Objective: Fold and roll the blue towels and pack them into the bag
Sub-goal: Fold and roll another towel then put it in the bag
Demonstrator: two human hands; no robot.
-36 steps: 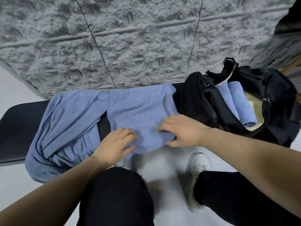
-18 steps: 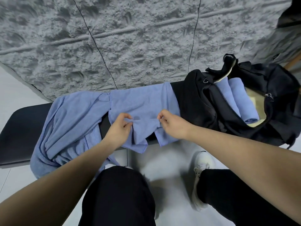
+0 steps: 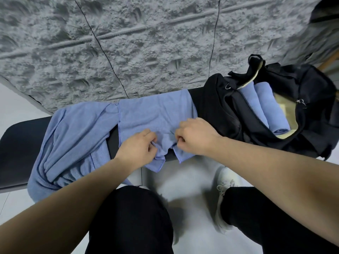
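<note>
Fingers of left hand (image 3: pixel 136 150) and right hand (image 3: pixel 194 136) now curled, pinching towel (image 3: pixel 156 114) near edge on bench (image 3: pixel 16 143); a second ago flat, smoothing. Rolling likely starting. Bag (image 3: pixel 311 92) right, two rolls inside.

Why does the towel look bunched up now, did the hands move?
Yes. Both hands, left hand and right hand, went from lying flat to pinching the towel at the bench near edge.
</note>
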